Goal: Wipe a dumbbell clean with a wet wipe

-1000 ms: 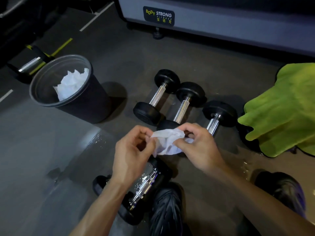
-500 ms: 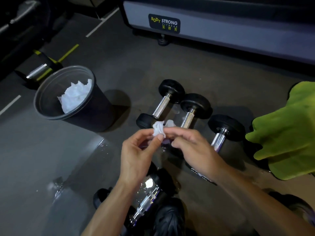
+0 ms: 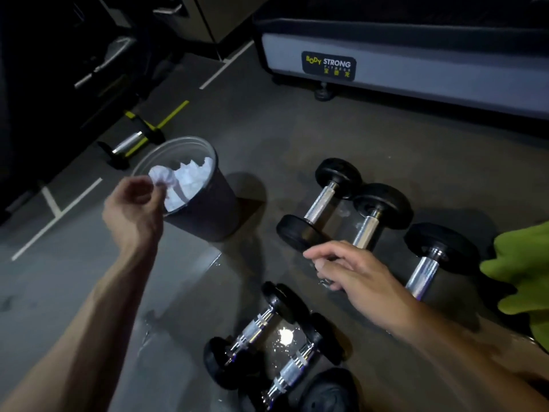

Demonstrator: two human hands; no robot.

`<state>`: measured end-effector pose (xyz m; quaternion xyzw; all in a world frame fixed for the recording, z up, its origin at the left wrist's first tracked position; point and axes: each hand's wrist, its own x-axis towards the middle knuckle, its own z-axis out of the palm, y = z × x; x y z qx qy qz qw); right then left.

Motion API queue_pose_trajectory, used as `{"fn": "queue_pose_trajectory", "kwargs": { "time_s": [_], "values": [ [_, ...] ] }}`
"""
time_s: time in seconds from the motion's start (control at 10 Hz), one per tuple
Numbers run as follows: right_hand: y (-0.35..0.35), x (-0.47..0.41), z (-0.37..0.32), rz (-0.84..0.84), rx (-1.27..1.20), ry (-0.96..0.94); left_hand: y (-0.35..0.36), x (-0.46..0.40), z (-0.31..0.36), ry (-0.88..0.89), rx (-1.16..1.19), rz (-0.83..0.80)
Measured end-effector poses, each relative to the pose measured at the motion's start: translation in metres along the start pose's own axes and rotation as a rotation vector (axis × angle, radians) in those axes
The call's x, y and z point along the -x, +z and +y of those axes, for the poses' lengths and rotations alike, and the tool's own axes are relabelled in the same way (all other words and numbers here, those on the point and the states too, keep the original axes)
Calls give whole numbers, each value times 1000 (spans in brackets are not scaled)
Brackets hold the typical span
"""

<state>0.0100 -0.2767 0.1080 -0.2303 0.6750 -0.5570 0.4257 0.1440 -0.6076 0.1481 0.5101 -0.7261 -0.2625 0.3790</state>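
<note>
Left hand [image 3: 130, 208] raised over the near rim of a dark bin [image 3: 208, 215], grip pinching a crumpled wet wipe [image 3: 162, 177] between thumb and fingertips, just above the white used wipes [image 3: 193, 179] already piled inside. Right hand [image 3: 353, 272] low over the floor [image 3: 297, 129], grip loosely spread with fingers a little curled, holding nothing; not possible to tell whether touching the floor. Three dumbbells with black heads and chrome handles in a row just beyond this hand: a far dumbbell [image 3: 319, 203], a middle dumbbell [image 3: 371, 221] partly hidden behind the fingers, and a third dumbbell [image 3: 430, 260] nearer the right edge of the floor. Two more dumbbells side by side toward the near edge: one [image 3: 255, 328] lying diagonal, the other [image 3: 292, 373] close beside it, with a bright wet reflection on the floor between. Green cloth [image 3: 523, 272] at the right edge. Grey machine base with a Body Strong label [image 3: 328, 66] along the far edge. One further dumbbell [image 3: 130, 144] beyond the bin, toward the far left corner, beside yellow floor marks.
</note>
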Motion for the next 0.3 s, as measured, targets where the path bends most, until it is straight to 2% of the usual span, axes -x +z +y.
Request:
{"fn": "queue_pose_trajectory", "kwargs": {
  "time_s": [0.1, 0.2, 0.3],
  "values": [
    [3, 10, 5, -8, 28, 17, 5, -22, -7, 21, -242, -199],
    [3, 20, 12, -5, 27, 32, 7, -8, -5, 60, -327, -281],
    [1, 28, 11, 61, -19, 40, 0, 19, -10, 126, -186, -280]
  ]
}}
